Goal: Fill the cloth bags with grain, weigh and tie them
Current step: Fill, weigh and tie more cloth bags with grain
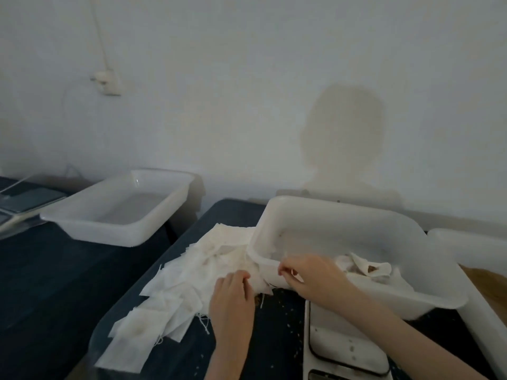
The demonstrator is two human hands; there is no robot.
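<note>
A heap of small white cloth bags [175, 292] lies spread on the dark table. My left hand [233, 300] rests on the heap's right edge with its fingers curled into the cloth, close to a bit of spilled grain. My right hand [310, 275] pinches a thin white string at the near rim of a tilted white tub [384, 223]. Inside the tub lie more cloth bags [367, 270], one showing brown grain. A white scale [345, 349] sits under my right forearm.
An empty white tub [82, 220] stands at the back left on a second dark table. Another white container [466, 248] with grain is at the far right. Loose grains are scattered on the table near the scale. A white wall is close behind.
</note>
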